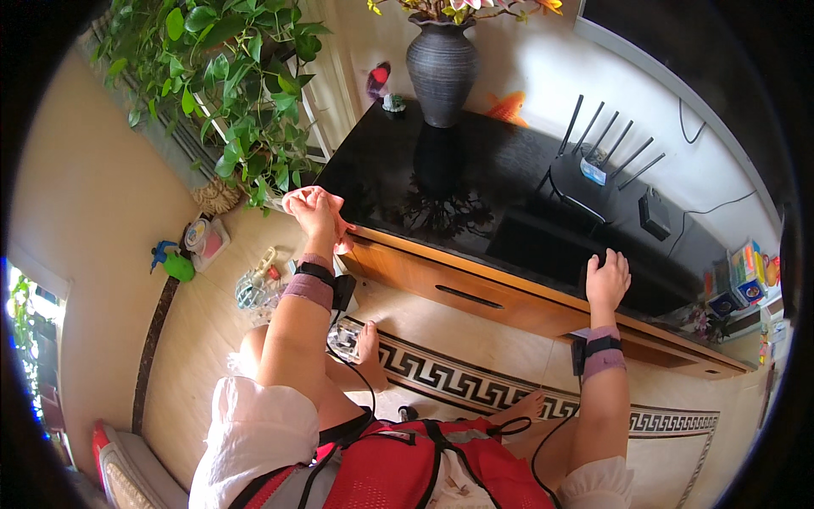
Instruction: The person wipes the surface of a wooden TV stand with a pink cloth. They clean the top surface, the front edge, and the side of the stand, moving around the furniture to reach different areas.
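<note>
My left hand [316, 219] grips a crumpled pink cloth [344, 234] at the left front corner of a low TV cabinet. Part of the cloth hangs over the cabinet's edge. The cabinet has a glossy black top [381, 172] and a wooden front, where a drawer [439, 286] with a dark recessed handle is shut. Farther right, my right hand [608, 280] lies palm down near the front edge of the black top and holds nothing. Both wrists wear purple bands with black straps and small cabled devices.
A ribbed dark vase [441, 70] with flowers stands at the back. A black router [582, 184] with several antennas and a small black box [654, 213] sit right of it. Leafy plants [254, 95] crowd the left. A green spray bottle [177, 266] stands on the floor.
</note>
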Action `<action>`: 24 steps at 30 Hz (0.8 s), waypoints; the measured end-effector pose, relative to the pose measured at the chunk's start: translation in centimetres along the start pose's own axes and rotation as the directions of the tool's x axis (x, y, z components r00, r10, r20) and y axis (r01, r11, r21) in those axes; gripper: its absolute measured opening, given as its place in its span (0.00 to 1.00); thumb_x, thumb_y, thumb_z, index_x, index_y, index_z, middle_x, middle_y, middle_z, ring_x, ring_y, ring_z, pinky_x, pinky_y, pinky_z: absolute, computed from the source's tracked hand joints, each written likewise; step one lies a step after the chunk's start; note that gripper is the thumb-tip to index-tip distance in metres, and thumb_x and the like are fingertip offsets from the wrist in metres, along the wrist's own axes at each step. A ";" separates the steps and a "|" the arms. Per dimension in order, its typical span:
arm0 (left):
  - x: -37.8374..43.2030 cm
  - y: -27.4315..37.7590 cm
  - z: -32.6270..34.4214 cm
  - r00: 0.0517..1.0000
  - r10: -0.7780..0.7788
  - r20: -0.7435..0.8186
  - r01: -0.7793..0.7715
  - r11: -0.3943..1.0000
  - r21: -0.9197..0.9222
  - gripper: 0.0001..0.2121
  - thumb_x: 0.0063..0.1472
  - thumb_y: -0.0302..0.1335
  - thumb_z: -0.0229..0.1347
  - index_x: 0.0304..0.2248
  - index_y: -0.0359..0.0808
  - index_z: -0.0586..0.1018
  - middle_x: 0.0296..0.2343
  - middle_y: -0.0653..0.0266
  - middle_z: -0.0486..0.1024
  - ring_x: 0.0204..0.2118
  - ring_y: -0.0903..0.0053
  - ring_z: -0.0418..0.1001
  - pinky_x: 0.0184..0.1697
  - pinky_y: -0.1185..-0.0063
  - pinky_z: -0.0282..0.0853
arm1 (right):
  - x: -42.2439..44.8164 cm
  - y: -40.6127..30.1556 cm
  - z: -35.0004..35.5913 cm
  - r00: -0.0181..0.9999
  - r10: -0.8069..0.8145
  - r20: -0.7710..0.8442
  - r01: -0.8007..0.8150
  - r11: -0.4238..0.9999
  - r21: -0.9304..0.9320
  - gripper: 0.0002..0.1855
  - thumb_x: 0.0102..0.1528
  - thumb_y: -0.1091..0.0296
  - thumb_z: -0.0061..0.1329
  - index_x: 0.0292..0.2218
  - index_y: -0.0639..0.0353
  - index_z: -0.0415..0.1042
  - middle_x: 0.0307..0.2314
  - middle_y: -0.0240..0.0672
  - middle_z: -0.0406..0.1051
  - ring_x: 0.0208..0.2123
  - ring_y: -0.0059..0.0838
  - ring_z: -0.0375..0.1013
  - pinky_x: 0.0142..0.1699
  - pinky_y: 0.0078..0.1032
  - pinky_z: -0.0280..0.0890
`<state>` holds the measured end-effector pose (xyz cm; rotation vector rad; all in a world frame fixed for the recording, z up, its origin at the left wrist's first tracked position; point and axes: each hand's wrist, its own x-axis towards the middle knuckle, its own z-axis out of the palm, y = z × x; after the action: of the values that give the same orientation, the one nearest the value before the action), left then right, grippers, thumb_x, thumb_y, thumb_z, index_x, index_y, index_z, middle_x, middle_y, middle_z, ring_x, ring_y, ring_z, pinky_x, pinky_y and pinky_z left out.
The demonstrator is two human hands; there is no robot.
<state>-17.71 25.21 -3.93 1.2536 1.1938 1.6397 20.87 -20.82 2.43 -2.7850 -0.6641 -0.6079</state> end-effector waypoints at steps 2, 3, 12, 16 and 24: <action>-0.4 -0.3 0.2 0.995 0.074 -0.068 -0.066 0.991 0.113 0.18 0.53 0.23 0.59 0.40 0.34 0.63 0.37 0.60 0.64 0.43 0.70 0.65 0.48 0.72 0.64 | -0.1 -0.3 0.0 1.000 0.002 0.013 -0.002 1.000 -0.001 0.23 0.58 0.54 0.46 0.50 0.57 0.71 0.53 0.46 0.66 0.59 0.44 0.60 0.62 0.50 0.53; -4.5 0.6 3.2 0.995 0.046 -0.085 -0.026 0.974 0.226 0.18 0.53 0.23 0.59 0.39 0.35 0.63 0.36 0.62 0.64 0.43 0.69 0.65 0.47 0.71 0.64 | -0.3 2.0 -0.2 0.999 0.034 0.014 -0.034 0.998 -0.057 0.23 0.58 0.54 0.46 0.49 0.57 0.71 0.53 0.46 0.66 0.59 0.44 0.60 0.62 0.50 0.53; -17.5 1.8 8.6 0.993 0.016 -0.117 0.039 0.890 0.455 0.45 0.57 0.33 0.54 0.64 0.27 0.38 0.61 0.36 0.47 0.64 0.48 0.47 0.67 0.65 0.37 | 0.0 -0.5 -0.4 1.000 0.017 0.021 -0.017 1.000 -0.013 0.23 0.58 0.53 0.46 0.50 0.57 0.71 0.53 0.45 0.66 0.59 0.43 0.60 0.63 0.49 0.52; -27.5 6.4 11.0 0.995 -0.078 0.068 0.046 0.919 0.392 0.49 0.57 0.37 0.57 0.63 0.25 0.34 0.63 0.34 0.30 0.67 0.47 0.26 0.68 0.62 0.23 | -0.3 1.1 -0.1 1.000 0.026 -0.002 -0.026 0.998 -0.061 0.23 0.58 0.53 0.45 0.50 0.56 0.71 0.53 0.43 0.66 0.58 0.42 0.61 0.62 0.45 0.54; -18.3 3.3 9.1 0.992 -0.023 -0.121 0.073 0.900 0.430 0.50 0.53 0.35 0.59 0.63 0.24 0.36 0.63 0.36 0.36 0.67 0.50 0.33 0.69 0.66 0.30 | -0.1 1.7 0.3 1.000 -0.020 -0.023 0.020 0.999 -0.028 0.23 0.58 0.53 0.46 0.50 0.57 0.72 0.52 0.44 0.67 0.57 0.43 0.63 0.61 0.45 0.55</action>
<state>-4.38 9.36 -5.06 1.3951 1.7178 1.4686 21.68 -22.27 1.90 -2.7950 -0.6846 -0.6577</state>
